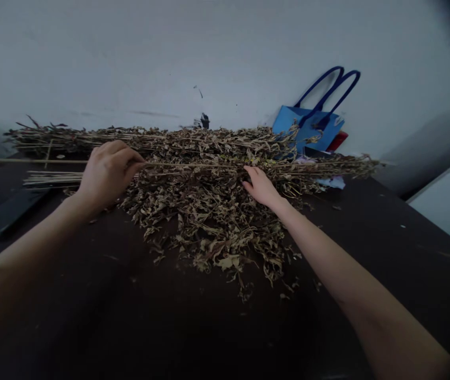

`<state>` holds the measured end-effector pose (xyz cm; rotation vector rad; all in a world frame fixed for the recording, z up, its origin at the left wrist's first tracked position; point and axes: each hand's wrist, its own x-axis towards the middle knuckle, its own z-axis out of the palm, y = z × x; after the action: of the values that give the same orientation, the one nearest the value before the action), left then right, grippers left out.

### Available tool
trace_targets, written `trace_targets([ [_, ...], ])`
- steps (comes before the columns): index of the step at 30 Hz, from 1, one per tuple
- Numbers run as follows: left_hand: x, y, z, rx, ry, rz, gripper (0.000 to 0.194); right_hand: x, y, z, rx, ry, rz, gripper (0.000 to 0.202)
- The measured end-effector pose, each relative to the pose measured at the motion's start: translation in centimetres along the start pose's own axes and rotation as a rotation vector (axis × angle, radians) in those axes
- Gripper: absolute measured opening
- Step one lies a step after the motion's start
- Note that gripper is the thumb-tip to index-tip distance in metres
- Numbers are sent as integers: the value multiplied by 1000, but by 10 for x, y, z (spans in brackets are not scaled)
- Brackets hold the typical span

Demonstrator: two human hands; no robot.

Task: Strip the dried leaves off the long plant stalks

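Observation:
My left hand point(108, 171) is closed in a pinch on a long, thin dried stem point(193, 165). The bare end of that stem stretches past the left edge of the view. Farther along it, my right hand point(262, 186) curls its fingers loosely around the leafy part, thumb a little below the fingertips; the exact contact is partly hidden among leaves. Under both hands lies a heap of crumpled, brown-green dried leaves point(209, 216), spilling toward me. Behind it, a bundle of dried leafy stalks point(149, 140) runs along the wall.
A blue bag point(288, 121) with dark blue handles leans on the wall at the right, a red object point(338, 141) beside it. Bare stalks point(53, 178) and a flat dark device point(9, 214) lie left on the dark table point(161, 327). Leaf crumbs dot the tabletop.

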<state>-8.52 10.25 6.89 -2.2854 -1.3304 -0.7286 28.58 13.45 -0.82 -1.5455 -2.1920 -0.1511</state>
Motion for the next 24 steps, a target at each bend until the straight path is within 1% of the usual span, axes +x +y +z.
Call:
trace_targets([
  [2, -4, 1, -3, -15, 31, 26, 30, -5, -5, -7, 9, 41, -6, 44],
  [4, -7, 8, -6, -25, 50, 69, 30, -14, -12, -17, 48, 122, -13, 40],
  [6, -9, 22, -7, -38, 51, 104, 27, -28, -23, -29, 125, 224, -17, 36],
  [8, -12, 41, -6, -65, 42, 140, 24, -47, -35, -41, 181, 275, -20, 32],
  [10, -16, 63, -3, -118, 25, 168, 21, -67, -48, -53, 162, 235, -44, 28],
  [12, -21, 84, 2, -168, -16, 182, 19, -86, -61, -60, 104, 128, -99, 26],
  [14, -27, 103, 7, -219, -29, 178, 17, -101, -71, -63, 58, 48, -140, 25],
  [16, -32, 118, 11, -263, -46, 173, 16, -112, -76, -60, 50, 10, -143, 25],
  [20, -41, 135, 20, -329, -87, 151, 14, -124, -75, -53, 81, -6, -104, 24],
  [22, -45, 139, 23, -391, -73, 133, 12, -127, -71, -52, 93, -19, -93, 23],
  [24, -50, 141, 21, -468, -32, 110, 16, -129, -64, -53, 108, -38, -76, 23],
])
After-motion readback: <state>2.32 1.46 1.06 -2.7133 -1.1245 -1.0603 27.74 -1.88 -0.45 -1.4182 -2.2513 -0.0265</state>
